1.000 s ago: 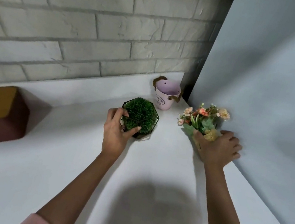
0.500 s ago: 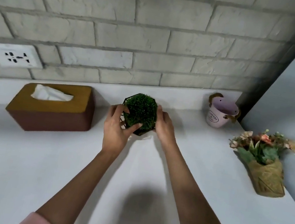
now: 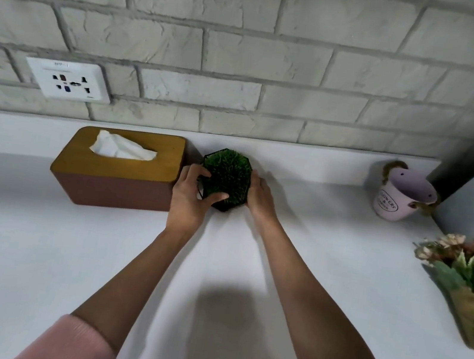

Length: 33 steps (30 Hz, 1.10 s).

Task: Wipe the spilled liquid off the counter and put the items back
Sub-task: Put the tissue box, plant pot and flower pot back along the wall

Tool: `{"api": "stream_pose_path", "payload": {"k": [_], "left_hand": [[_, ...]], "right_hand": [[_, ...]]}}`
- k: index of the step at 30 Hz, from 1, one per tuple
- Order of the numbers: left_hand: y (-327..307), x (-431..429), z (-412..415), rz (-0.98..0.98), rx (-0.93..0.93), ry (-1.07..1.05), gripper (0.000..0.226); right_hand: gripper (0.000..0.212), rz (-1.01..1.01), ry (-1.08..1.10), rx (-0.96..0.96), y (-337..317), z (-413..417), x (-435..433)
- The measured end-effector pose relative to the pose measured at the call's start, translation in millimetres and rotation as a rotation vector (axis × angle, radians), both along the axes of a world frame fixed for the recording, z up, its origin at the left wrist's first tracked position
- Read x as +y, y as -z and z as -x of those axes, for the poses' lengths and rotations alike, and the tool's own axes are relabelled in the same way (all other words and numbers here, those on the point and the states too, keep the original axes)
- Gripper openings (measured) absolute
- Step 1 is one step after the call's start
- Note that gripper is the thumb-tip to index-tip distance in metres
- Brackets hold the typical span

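Near the bench's back edge, beside the brown wooden tissue box: green hexagonal black-framed grass planter, grasped by left hand and right hand, apparently for repositioning.

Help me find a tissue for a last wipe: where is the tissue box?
In the head view the tissue box sits left of centre, near the brick wall, below the wall socket, just left of the grass pot.

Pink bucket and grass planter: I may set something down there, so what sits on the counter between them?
Nothing: the head view shows bare white counter between the grass planter and the pink bucket.
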<state>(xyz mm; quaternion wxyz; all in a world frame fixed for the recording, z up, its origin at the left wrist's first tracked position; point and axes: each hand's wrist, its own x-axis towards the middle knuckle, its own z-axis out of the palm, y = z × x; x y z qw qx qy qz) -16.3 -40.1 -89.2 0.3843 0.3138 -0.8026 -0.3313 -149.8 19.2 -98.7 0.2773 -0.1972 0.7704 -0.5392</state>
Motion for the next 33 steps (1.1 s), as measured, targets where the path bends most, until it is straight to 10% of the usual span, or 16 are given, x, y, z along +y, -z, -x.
{"api": "stream_pose_path", "payload": {"k": [18,26,33], "left_hand": [[-3.8,36.6,30.6,0.179,0.0,-0.026,0.049],[-15.2,109.3,146.5,0.124,0.019,0.317,0.046],[-13.8,134.6,251.5,-0.01,-0.076,0.61,0.076]], "right_hand": [[0.036,0.06,0.094,0.203,-19.6,38.6,57.0],[0.019,0.033,0.526,0.596,-49.4,122.4,168.9],[0.039,-0.126,0.649,0.447,-52.9,184.6,220.0]]}}
